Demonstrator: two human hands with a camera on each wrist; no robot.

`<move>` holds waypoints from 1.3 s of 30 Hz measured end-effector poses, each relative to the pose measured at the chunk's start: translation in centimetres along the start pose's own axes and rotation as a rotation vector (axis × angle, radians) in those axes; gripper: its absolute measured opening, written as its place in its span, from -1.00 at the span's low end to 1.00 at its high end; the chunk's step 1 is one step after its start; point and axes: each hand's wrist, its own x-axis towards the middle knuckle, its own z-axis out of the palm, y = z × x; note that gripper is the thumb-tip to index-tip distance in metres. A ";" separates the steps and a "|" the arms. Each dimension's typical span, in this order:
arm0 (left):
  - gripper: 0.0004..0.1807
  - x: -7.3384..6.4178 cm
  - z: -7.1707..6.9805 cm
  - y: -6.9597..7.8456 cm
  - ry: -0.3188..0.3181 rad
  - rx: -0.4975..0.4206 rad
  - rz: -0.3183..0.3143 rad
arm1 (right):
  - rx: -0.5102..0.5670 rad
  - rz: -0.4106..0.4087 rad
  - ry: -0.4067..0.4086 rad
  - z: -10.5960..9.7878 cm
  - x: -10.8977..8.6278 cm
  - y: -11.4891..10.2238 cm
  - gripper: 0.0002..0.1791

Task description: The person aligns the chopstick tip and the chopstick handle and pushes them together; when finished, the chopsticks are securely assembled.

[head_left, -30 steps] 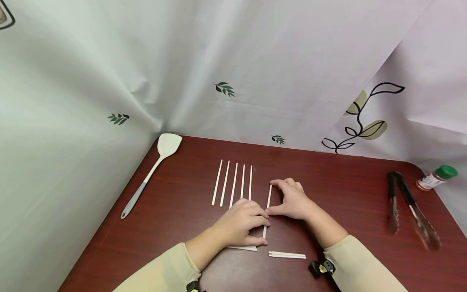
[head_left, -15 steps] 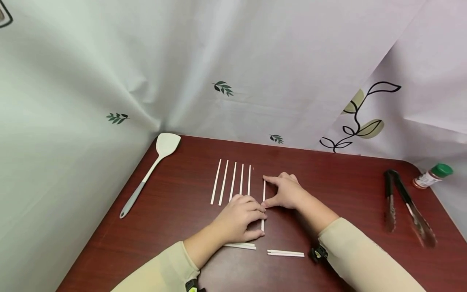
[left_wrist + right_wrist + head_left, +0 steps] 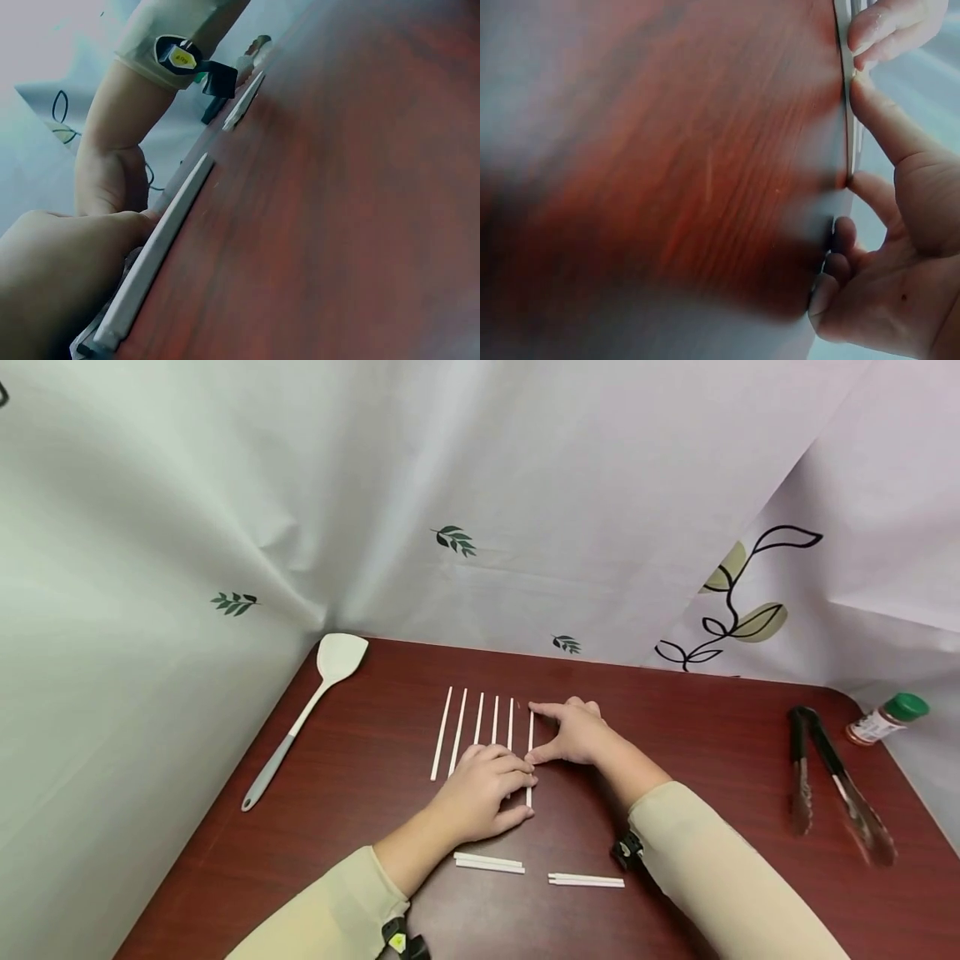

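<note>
A thin white chopstick (image 3: 531,731) lies on the brown table, to the right of a row of several similar chopsticks (image 3: 442,733). My left hand (image 3: 483,789) holds its near half, thumb at the near end and fingers by the middle. My right hand (image 3: 573,732) holds the far half, index fingertip at the far end and thumb near the middle. In the right wrist view, the right thumb and index finger touch the chopstick (image 3: 847,90). The left hand and wrist partly cover the row's near ends.
Nearer the front lie two pairs of chopsticks, a left pair (image 3: 489,863) and a right pair (image 3: 587,881). A white spatula (image 3: 300,722) lies at the left edge. Tongs (image 3: 836,777) and a green-capped spice jar (image 3: 887,718) stand at the right. Pale curtains border the table.
Both hands have moved the chopstick left and away from the front, closer to the row and more in line with it. The left front pair now shows fully.
</note>
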 end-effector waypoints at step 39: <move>-0.55 0.0 0.2 -0.7 -0.019 0.005 -0.033 | 0.039 -0.049 0.047 0.6 0.7 1.2 0.09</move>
